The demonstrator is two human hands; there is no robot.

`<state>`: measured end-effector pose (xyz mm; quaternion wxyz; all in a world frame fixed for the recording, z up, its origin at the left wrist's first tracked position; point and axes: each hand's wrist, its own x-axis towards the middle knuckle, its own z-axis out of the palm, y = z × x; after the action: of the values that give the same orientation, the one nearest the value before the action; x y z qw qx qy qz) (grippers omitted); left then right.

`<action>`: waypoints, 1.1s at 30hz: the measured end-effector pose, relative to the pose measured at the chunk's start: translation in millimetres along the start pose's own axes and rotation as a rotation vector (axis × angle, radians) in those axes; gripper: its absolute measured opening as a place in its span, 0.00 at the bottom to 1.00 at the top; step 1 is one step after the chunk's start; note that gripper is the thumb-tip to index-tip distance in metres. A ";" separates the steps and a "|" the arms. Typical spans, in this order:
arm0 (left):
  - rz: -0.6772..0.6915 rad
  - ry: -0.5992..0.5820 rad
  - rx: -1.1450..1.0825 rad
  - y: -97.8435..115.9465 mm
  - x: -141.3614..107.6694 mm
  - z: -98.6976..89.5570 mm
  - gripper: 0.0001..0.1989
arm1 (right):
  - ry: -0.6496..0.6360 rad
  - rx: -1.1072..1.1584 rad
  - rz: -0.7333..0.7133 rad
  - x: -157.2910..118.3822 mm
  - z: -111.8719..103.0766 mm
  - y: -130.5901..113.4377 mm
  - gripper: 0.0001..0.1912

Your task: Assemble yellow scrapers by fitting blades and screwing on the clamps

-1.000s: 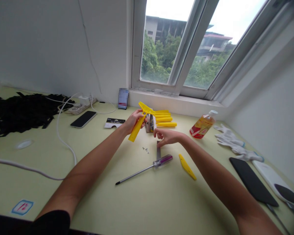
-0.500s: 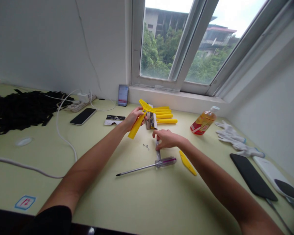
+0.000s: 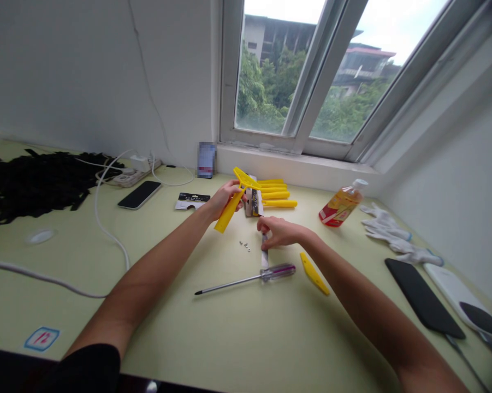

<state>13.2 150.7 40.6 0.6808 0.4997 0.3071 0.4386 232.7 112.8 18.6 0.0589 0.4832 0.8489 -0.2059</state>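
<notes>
The left hand (image 3: 223, 200) grips a yellow plastic T-shaped piece (image 3: 229, 212). The right hand (image 3: 280, 232) has its fingers (image 3: 266, 242) closed on a narrow metal strip (image 3: 264, 257), just above a purple-handled screwdriver (image 3: 277, 272). Tiny screws (image 3: 244, 246) lie left of those fingers, yellow plastic bars (image 3: 276, 195) beyond them.

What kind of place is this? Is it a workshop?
Probably a small home workspace: a desk by a window. The screwdriver, tiny screws and yellow plastic parts look like workshop things.

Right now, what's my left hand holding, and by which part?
Your left hand holds a yellow plastic T-piece by its stem, just below the crossbar.
</notes>
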 end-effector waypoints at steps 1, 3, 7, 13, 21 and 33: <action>-0.001 0.003 0.001 -0.2 0.2 -0.4 0.20 | 0.014 -0.003 -0.005 -1.7 0.2 -1.4 0.28; -0.003 0.008 0.002 -0.5 0.7 -1.0 0.20 | 0.037 -0.014 -0.009 -5.3 0.6 -4.6 0.27; 0.003 0.016 0.005 -0.7 1.7 -1.5 0.20 | 0.059 -0.047 0.003 -12.3 1.7 -11.6 0.27; -0.001 0.013 0.018 -1.6 2.4 -1.0 0.21 | 0.037 -0.142 -0.009 -10.7 5.2 -12.7 0.33; 0.004 0.001 -0.001 -1.0 2.3 -2.5 0.20 | -0.058 -0.055 0.023 -3.6 -0.8 -6.0 0.38; -0.006 -0.008 -0.008 -3.8 2.7 -4.0 0.20 | 0.116 0.352 -0.183 -21.2 -4.9 -2.3 0.24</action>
<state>12.0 154.3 35.8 0.6853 0.4979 0.3041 0.4358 242.4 96.9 30.0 -0.0944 0.4181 0.8420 -0.3275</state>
